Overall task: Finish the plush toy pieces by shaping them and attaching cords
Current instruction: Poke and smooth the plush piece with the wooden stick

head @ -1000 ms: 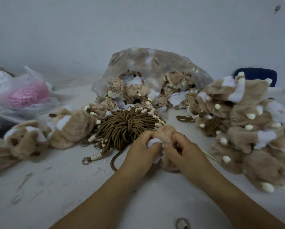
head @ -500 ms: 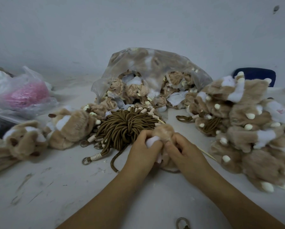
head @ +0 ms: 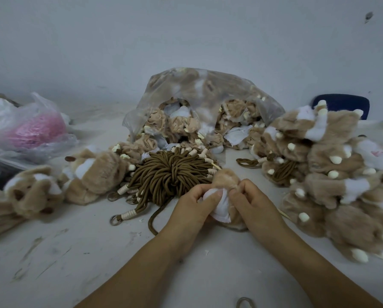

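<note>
A tan and white plush piece (head: 223,189) sits between both hands at the table's middle. My left hand (head: 195,206) grips its white left side with curled fingers. My right hand (head: 252,203) pinches its tan right side. Just behind it lies a bundle of brown cords (head: 170,174) with cream wrapped ends and metal rings. A thin wooden stick (head: 284,213) pokes out to the right of my right hand.
An open clear bag of unshaped plush pieces (head: 199,112) stands at the back. A heap of plush toys (head: 332,174) fills the right side, more plush toys (head: 63,181) lie left. A bag with pink material (head: 30,130) sits far left. A loose cord loop (head: 245,303) lies near the front edge.
Both hands have worked the plush piece so more of its white fabric shows between the fingers. The hands have stayed in the same spot.
</note>
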Demonstrator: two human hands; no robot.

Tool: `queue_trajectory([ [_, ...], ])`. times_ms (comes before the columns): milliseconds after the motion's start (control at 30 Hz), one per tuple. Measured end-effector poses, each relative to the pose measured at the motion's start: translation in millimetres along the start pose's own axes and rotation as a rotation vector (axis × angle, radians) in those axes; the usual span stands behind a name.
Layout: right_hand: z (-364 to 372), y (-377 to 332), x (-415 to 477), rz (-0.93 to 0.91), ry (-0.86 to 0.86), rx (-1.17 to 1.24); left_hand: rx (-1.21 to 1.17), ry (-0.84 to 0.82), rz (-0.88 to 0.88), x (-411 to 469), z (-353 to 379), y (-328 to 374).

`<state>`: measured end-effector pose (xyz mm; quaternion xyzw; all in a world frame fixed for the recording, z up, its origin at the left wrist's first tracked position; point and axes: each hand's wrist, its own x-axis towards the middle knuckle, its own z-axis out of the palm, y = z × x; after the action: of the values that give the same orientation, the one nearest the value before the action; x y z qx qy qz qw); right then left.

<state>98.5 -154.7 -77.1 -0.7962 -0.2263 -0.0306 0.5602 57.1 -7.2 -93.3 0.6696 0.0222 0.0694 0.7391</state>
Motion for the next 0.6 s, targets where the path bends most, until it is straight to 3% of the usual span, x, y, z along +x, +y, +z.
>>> queue_trajectory([
  [267,10.4,-4.5,-9.7,-0.175,-0.19,-0.152,0.272,0.247,0.13,0.4,-0.6,0.1],
  [433,13.5,-4.5,-8.8,-0.211,-0.073,-0.194,0.19,0.301,0.082,2.5,-0.8,8.1],
  [600,8.3,0.8,-4.8,-0.118,-0.016,-0.19,-0.028,0.187,0.011,-0.8,4.1,10.7],
])
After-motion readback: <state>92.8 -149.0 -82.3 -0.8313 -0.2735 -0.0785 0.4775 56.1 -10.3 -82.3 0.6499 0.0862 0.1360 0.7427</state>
